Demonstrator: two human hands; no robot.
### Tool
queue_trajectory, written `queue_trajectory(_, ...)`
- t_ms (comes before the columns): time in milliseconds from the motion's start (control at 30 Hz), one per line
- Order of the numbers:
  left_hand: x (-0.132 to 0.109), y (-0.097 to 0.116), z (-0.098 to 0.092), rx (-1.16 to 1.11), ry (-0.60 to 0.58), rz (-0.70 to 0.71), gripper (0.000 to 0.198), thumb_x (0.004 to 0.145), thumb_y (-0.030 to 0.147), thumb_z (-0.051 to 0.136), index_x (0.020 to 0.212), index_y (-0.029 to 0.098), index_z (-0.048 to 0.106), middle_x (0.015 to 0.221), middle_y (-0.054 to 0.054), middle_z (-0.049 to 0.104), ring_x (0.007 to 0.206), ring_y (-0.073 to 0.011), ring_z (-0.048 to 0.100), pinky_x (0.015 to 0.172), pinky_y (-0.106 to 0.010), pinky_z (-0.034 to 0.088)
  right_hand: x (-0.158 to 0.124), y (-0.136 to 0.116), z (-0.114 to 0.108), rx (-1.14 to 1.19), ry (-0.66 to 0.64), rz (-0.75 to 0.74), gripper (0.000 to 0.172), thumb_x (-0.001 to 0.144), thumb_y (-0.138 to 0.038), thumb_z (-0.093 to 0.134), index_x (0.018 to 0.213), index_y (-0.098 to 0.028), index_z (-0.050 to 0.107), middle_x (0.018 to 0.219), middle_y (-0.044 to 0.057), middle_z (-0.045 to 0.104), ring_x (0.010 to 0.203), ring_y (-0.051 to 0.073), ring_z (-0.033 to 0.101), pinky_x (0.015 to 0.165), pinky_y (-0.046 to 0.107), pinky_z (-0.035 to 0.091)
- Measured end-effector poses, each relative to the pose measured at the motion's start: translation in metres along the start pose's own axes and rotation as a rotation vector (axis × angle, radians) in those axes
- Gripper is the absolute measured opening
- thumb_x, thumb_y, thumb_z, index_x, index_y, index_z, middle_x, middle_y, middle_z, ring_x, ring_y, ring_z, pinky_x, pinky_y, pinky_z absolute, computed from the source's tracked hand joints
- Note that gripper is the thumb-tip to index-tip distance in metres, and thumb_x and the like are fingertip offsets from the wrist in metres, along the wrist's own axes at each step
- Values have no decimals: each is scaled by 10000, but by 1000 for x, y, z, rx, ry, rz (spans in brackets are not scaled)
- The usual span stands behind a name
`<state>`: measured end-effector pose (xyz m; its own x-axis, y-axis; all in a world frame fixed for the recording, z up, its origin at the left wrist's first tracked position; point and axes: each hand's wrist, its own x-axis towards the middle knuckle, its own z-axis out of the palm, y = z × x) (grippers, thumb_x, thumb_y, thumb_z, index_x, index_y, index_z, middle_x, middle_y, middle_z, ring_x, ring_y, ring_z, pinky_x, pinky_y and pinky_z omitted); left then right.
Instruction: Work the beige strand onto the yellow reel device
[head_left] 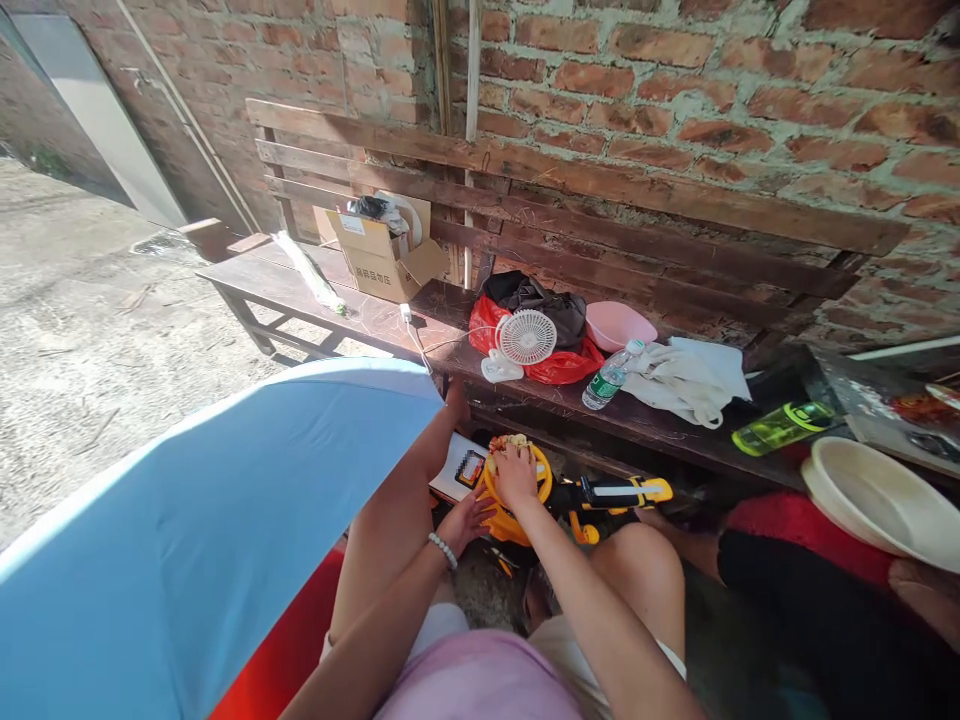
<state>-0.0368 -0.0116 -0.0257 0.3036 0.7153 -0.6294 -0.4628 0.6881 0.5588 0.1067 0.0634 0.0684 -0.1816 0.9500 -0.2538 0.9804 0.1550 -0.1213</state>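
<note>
A dark wooden bench (315,290) runs along a brick wall (675,80) beside sunlit concrete ground. Near its left end an open cardboard box (379,260) holds dark and white items. A pink bowl (619,322) sits mid-bench, near a small white fan (525,340). Below the bench's front edge, the right hand (516,475) curls over a yellow wheel (544,488). The left hand (465,520) touches its lower rim, grip unclear.

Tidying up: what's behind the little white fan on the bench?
A red bag with dark cloth heaped on it. The bag's middle is hidden by the fan.
</note>
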Motion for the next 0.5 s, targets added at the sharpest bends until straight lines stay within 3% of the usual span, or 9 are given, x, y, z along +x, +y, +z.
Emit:
queue_trajectory(167, -2, 7, 1, -36, -9, -15, 607, 996, 438, 537, 1583, 303, 459, 1428, -92, 634, 1216, -223, 645, 910, -320, 504, -48, 9, 19, 13, -41, -122, 407, 1014, -218, 505, 1374, -259, 692, 1433, 127, 608, 1300, 310, 496, 1087, 441, 405)
queue_trajectory(300, -1, 7, 8, -42, -6, -25, 566, 1030, 406, 476, 1579, 268, 468, 1461, -96, 616, 1175, -212, 658, 872, -305, 513, -85, 31, 29, 38, -52, -57, 531, 950, -181, 570, 1470, -280, 618, 1459, 107, 587, 1297, 299, 507, 1031, 393, 455)
queue_trajectory(500, 0, 5, 9, -32, -30, -21, 567, 1035, 421, 474, 1583, 277, 454, 1552, -94, 545, 1250, -225, 638, 880, -299, 507, -97, 44, 17, 54, -76, 43, 527, 923, -173, 558, 1424, -300, 661, 1494, 84, 573, 1300, 295, 512, 1012, 380, 470)
